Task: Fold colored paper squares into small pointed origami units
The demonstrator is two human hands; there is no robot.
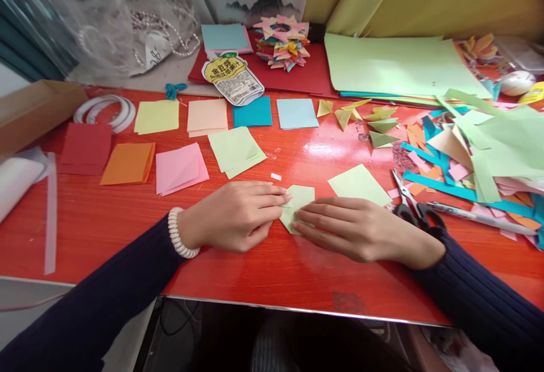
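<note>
We have a small light-green paper piece (pixel 297 204) lying flat on the red table (pixel 297 281), near its front edge and between our two hands. Our left hand (pixel 238 216) rests on the paper's left side, its fingers drawn together with the tips pinching or pressing the edge, while our right hand (pixel 352 227) lies flat with its fingers stretched out and close together, the tips holding down the lower right part of the sheet. The paper looks thin and very light, already creased in places, so we judge it bends and tears easily and would slide on the glossy tabletop unless pinned. It seems best taken by its edges and corners with fingertips, pressing along the folds rather than gripping the middle. Another green square (pixel 359 185) lies just beyond our right hand, and scissors (pixel 410 204) sit just beside that hand's wrist.
</note>
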